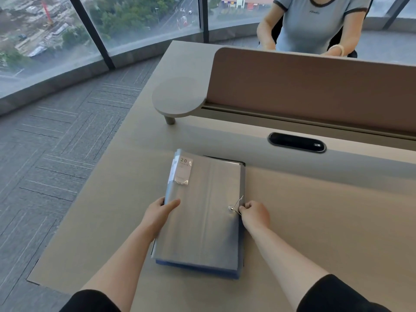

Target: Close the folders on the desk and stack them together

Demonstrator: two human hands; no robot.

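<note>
- My left hand [161, 211] grips the left edge of the closed grey folder [202, 210], stacked on a blue folder [200, 270] on the counter [315, 210].
- My right hand [254, 213] pinches its elastic cord [238, 204] by the button.
- Beyond: a cable port [296, 142], a partition screen [315, 86], a round shelf [179, 96]; nothing blocks the stack.

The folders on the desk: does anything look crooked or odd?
Nearly tidy. The grey folder lies closed on a blue folder, whose edge peeks out underneath. The right hand pinches its loose closure string.
</note>
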